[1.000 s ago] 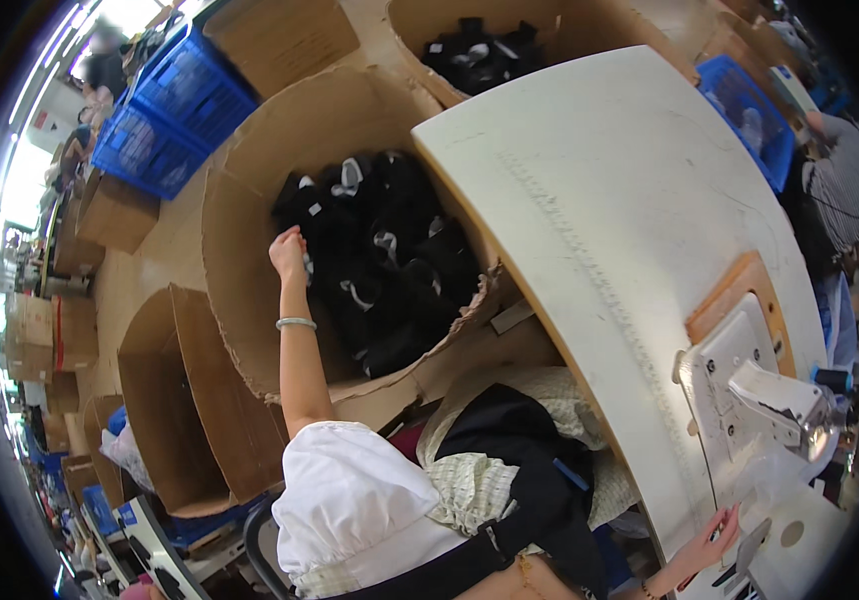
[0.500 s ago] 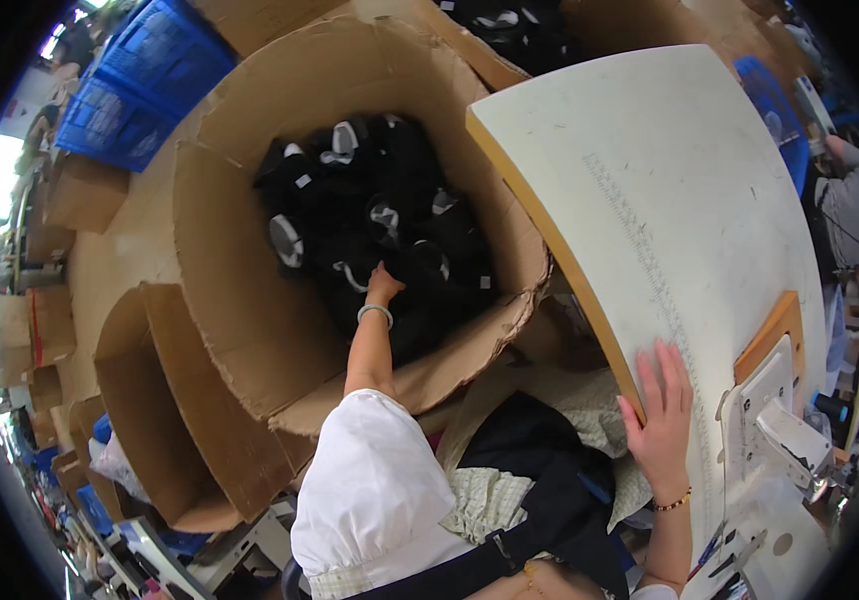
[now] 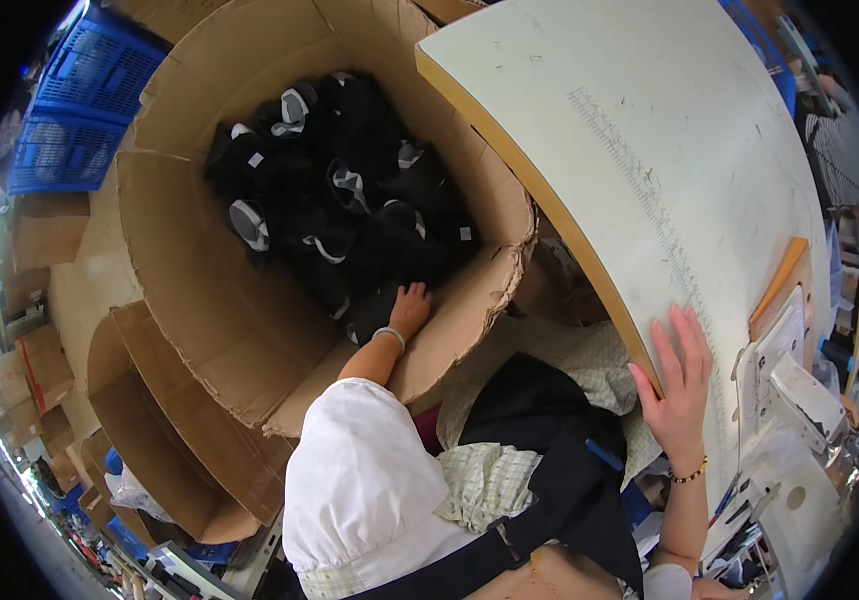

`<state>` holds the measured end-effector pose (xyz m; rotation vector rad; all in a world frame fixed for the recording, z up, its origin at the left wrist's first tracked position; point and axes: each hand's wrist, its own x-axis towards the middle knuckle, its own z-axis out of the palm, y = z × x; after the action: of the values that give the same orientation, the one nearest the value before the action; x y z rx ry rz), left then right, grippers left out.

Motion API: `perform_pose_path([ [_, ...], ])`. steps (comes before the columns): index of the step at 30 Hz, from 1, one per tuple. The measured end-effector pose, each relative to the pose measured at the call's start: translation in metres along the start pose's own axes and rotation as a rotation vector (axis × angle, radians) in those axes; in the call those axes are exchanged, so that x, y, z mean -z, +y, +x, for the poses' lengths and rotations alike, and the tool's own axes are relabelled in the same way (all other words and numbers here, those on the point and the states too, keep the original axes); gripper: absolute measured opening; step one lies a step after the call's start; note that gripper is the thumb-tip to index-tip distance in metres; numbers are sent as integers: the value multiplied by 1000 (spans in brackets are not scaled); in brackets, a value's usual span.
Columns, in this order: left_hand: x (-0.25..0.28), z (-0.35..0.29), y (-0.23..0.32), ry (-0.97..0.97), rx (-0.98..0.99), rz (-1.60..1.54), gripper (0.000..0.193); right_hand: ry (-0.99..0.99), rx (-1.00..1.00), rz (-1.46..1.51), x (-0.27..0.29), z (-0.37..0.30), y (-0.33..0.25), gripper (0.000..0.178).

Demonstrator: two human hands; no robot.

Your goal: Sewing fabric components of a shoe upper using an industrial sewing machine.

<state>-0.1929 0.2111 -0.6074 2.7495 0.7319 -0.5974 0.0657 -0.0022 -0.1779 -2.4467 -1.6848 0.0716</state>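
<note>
My left hand [image 3: 411,310] is down inside a large cardboard box [image 3: 219,330], near its close wall. Its fingers show slightly apart on top of the black cloth pieces [image 3: 369,235], and nothing is visibly gripped. These pieces lie heaped in the box; several have grey-and-white bands or openings, and a few carry small white tags. My right hand [image 3: 677,385] rests open on the white tabletop [image 3: 589,130], its thumb by the wooden-coloured edge and its fingers spread toward the printed ruler marks. The left wrist has a pale bangle, the right a beaded bracelet.
A white sewing machine [image 3: 794,400] stands at the table's right. Left of the big box is a smaller open carton [image 3: 164,430]. Blue plastic crates [image 3: 79,110] are stacked at the far left. Black cloth [image 3: 524,410] lies across my lap. Another person's striped sleeve [image 3: 844,165] shows at far right.
My left hand has drawn back toward me, from the middle of the heap to the box's near side. The whole view has shifted somewhat. My right hand stays on the tabletop.
</note>
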Motion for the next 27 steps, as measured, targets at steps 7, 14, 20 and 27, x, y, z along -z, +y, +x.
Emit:
perform_pose_path([
  [7, -43, -12, -19, 28, -228, 513, 24, -3, 36, 28, 5, 1, -8, 53],
  [14, 45, -44, -62, -204, 468, 106, 18, 6, 73, 93, 7, -14, -12, 57],
  [20, 239, -112, -128, 58, 751, -610, 31, 44, 140, 155, 6, -13, -7, 58],
  [27, 456, -170, -25, 920, 288, -1383, 27, 199, 115, 208, 14, -32, 0, 50],
])
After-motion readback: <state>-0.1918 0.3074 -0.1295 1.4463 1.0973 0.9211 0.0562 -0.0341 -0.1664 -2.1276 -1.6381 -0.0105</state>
